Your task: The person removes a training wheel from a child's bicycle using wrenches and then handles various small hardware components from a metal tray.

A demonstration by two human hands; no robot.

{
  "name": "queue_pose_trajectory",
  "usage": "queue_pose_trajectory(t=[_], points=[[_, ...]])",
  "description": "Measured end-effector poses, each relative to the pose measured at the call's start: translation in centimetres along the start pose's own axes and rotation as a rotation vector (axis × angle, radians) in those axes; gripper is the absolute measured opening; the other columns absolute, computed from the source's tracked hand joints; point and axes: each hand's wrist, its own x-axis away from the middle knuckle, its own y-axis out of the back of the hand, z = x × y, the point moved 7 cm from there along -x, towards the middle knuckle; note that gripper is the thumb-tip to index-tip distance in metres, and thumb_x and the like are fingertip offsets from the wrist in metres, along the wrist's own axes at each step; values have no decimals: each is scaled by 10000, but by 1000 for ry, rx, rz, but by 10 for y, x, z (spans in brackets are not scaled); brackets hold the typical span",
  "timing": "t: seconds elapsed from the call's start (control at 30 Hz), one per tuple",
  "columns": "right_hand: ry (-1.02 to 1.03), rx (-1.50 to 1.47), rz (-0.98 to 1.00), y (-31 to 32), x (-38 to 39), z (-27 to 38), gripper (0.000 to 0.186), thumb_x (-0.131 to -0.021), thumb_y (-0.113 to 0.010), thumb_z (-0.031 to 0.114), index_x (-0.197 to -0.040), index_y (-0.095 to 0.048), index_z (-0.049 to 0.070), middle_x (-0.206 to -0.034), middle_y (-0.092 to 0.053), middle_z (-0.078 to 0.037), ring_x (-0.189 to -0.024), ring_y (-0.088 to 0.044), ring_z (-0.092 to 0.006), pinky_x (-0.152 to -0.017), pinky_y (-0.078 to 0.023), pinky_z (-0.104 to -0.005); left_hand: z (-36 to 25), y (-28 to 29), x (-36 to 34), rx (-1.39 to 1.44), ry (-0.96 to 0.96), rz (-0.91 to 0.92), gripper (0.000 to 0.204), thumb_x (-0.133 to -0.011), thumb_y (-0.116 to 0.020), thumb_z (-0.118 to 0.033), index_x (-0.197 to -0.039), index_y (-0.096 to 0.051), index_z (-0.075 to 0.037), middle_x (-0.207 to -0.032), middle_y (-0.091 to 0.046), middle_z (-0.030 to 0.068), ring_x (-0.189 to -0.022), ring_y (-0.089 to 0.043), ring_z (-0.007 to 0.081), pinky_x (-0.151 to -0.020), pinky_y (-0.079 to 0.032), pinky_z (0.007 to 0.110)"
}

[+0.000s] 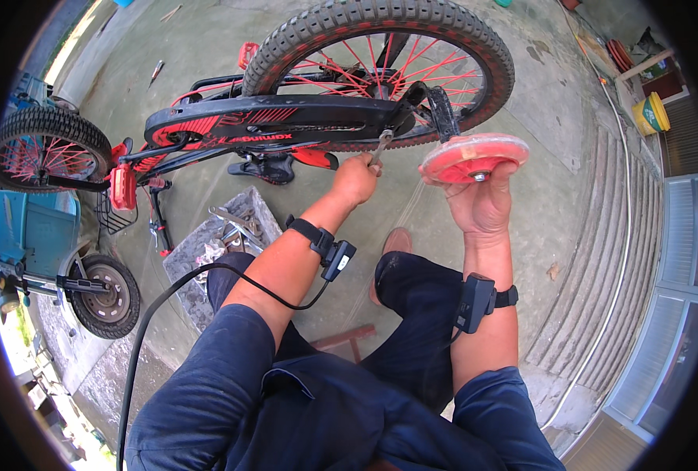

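Rough concrete yard, left hand [356,179] fingers clenched round steel wrench [380,146], right hand [481,206] gripping red training wheel [475,155]

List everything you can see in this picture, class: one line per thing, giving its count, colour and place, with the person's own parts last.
bicycle: one, black and red, lying on its side on the ground ahead
rear tyre: one, black with red spokes, top centre
front tyre: one, black, far left
training wheel: one, red, beside the rear tyre
wrench: one, silver, at the rear hub
tool tray: one, grey, holding metal tools, below the frame
small vehicle: one, blue, left edge
bucket: one, yellow, upper right
hose: one, pale, along the steps
left hand: grip shut on the wrench
right hand: holds the training wheel from below
wrist devices: two, black
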Motion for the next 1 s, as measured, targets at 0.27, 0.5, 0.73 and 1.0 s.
queue_pose_trajectory(t=[0.27,0.5,0.73,1.0], points=[[39,-34,75,-3,-1,1,725,-853,-595,629,-1260,-551,31,-1170,-658,-131,-1073,-656,-303,-848,-575,-481,32,-5,29,659,233,-14,127,-916,-599,-113,-1009,-619,-30,-888,-665,87,-819,-641,192,-713,-503,355],[-16,56,33,1,0,-5,776,-785,-631,677,-1242,-576,53,-1166,-658,-125,-1034,-666,-308,-878,-558,-487,-20,-36,11,1502,393,-166,94,-906,-664,-139,-929,-588,-88,-791,-564,-1,-665,-512,111,-555,-399,268],[11,34,-15,13,4,-13,775,-806,-618,662,-1260,-565,36,-1205,-640,-125,-1064,-654,-292,-866,-565,-467,-21,-67,-21,1817,521,-48,130,-951,-649,-206,-920,-592,-93,-783,-563,3,-660,-507,112,-548,-366,258],[-1,2,-15,12,-1,-14,789,-807,-609,666,-1281,-551,38,-1211,-640,-110,-1064,-653,-293,-858,-566,-481,-22,-73,-28,1816,557,-17,164,-983,-599,-235,-916,-582,-87,-765,-559,7,-650,-510,117,-541,-367,262]])
